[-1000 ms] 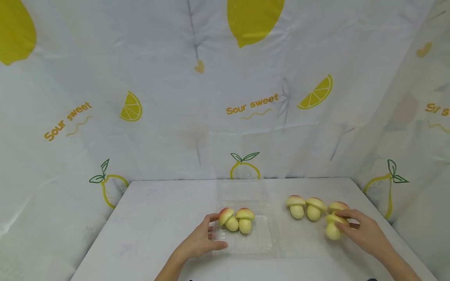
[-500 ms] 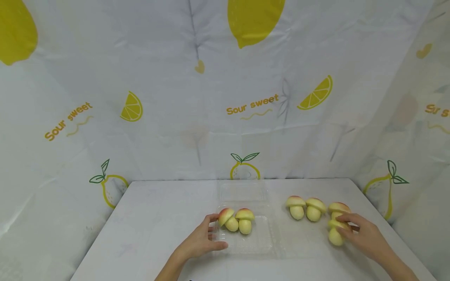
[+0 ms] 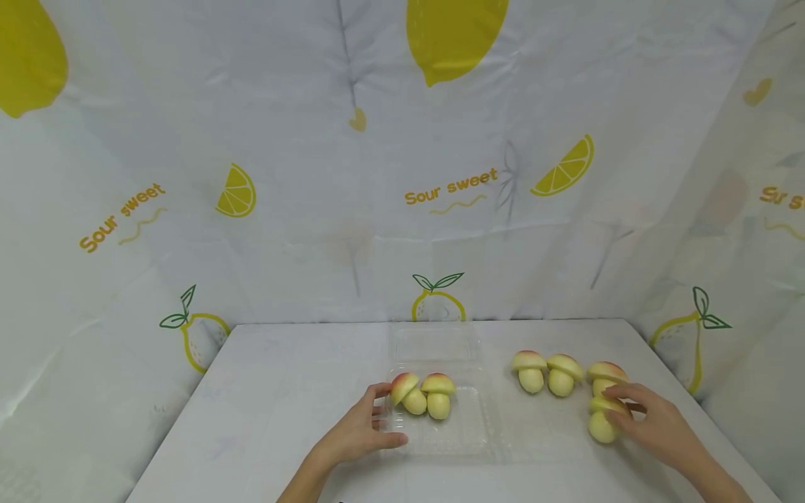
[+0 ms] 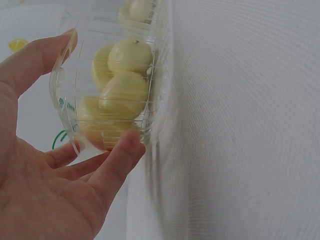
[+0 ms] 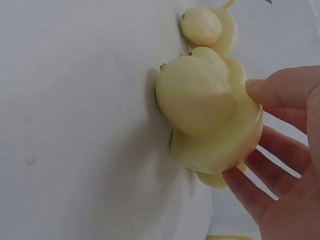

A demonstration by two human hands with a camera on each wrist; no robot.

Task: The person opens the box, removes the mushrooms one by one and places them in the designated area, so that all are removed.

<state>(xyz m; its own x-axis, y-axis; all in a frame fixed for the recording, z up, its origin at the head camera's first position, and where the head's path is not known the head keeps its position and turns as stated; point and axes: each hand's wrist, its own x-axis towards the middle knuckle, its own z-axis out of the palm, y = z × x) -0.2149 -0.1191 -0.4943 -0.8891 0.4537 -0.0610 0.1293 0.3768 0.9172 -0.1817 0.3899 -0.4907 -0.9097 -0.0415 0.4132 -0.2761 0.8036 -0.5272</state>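
Note:
My left hand (image 3: 358,429) grips the left side of a clear plastic clamshell box (image 3: 462,436), thumb at its near corner and fingers along its side. Two toy mushrooms with pale yellow stems and red-tinged caps, a tilted one (image 3: 411,393) and a more upright one (image 3: 438,397), lie in the box's far left part. At the right, my right hand (image 3: 654,423) holds another toy mushroom (image 5: 197,97) by its cap, between thumb and fingers. Just behind it stands a further toy mushroom (image 3: 607,372), partly hidden by the held one and my fingers.
Two more toy mushrooms, one left (image 3: 530,372) and one right (image 3: 562,375), stand right of the box. The box's transparent lid (image 3: 434,342) lies folded back behind it. A white table (image 3: 270,391) meets a lemon-print curtain (image 3: 302,244) at back and sides.
My right hand has moved slightly toward the table's near edge and to the right, with the toy mushroom in its fingers. My left hand and the box have stayed still.

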